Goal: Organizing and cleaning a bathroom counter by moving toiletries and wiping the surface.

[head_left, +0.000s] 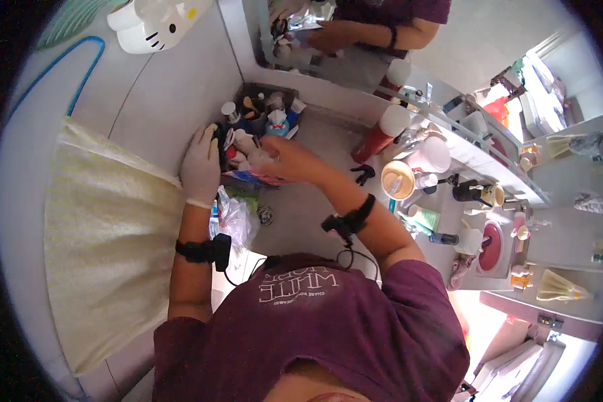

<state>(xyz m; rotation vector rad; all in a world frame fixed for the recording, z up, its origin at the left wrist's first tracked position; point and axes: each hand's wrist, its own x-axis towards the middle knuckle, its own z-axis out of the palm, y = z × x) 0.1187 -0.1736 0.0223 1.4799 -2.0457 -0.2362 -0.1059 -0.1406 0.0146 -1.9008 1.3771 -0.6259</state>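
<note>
While the person leaned over the bench (315, 208), both hands were busy in the far corner, where lots of small bottles and tubes (258, 114) stood crowded together. That corner was tucked against the wall and the mirror (355, 67), so the little things could stand there out of the way. The left hand (201, 164) wore a thin pale glove, maybe to keep it clean. It lay flat against the left side of the pile, with the fingers (204, 137) spread open and not gripping, as if to stop the things from tipping over. The right hand (285, 157) had no glove. Its fingers were curled shut around a small white bottle (260, 158), which it held just above the pile, close to the gloved hand. Each forearm had a black band with a wire on it. A clear plastic bag (234, 218) sat near the edge of the bench, just below the left hand. A yellow towel (107, 234) hung on the wall at the left. Off to the right stood a tall red bottle with a white cap (380, 134), and past it a tan cup (398, 179) and a white jar (432, 155), well apart from the hands. A red dish (492, 246) sat further right. In the mirror you could see the person's arms again.
</note>
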